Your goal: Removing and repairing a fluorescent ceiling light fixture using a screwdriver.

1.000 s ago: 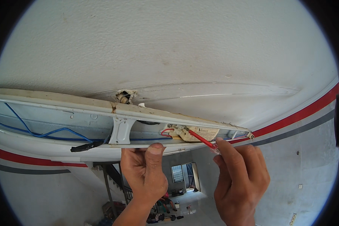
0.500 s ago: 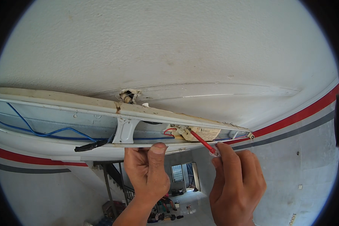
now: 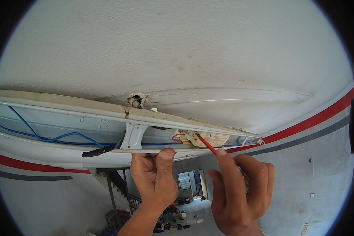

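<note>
Your right hand (image 3: pixel 240 192) has slid a little lower and more to the left than it was a moment ago, and your left hand (image 3: pixel 155 177) stays in about the same spot under the lamp.

You hold a thin red stick tool (image 3: pixel 207 144) in your right hand, with your fingers wrapped around it. Its tip pokes up into a small cream block (image 3: pixel 192 137) inside the long lamp case (image 3: pixel 106 118). A short red wire (image 3: pixel 177 136) loops out of that block.

Your left hand is curled up, and its thumb presses on the bottom edge of the case. You cannot tell if it holds anything small.

Just right of the block there is a flat tan label (image 3: pixel 216 139), shaped like a rectangle, with dark print.

The lamp case is long, thin and white, like painted metal, with brown rusty marks on its top edge. A blue wire (image 3: pixel 47 135) wiggles along inside it and ends at a black wrapped end (image 3: pixel 94 152). A white bracket (image 3: pixel 133 135) sits in the middle.

The ceiling (image 3: pixel 177 51) is white and bumpy, with a rough hole (image 3: pixel 137 100) above the case. A red stripe (image 3: pixel 314 120) and a grey stripe run along the wall.
</note>
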Demonstrator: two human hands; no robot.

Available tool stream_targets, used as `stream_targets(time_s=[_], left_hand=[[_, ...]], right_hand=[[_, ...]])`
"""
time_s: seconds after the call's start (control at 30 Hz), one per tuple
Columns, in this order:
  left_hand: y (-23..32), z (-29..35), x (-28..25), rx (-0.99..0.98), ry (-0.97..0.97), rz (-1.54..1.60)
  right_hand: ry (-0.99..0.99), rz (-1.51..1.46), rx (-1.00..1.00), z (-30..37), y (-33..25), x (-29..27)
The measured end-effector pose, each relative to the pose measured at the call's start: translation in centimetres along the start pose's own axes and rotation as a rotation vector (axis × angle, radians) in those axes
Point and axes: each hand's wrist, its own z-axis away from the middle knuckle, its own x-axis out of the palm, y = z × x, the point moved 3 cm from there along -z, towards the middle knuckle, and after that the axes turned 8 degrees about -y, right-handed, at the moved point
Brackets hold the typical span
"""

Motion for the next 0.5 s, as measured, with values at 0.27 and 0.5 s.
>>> stream_targets(time_s=[0.27, 0.5], left_hand=[[0.1, -0.1, 0.2, 0.002, 0.013, 0.003], [0.2, -0.1, 0.1, 0.016, 0.01, -0.013]], right_hand=[[0.146, -0.392, 0.121, 2.7, 1.0, 0.9], [0.201, -0.484, 0.185, 3.5, 1.3, 2.9]])
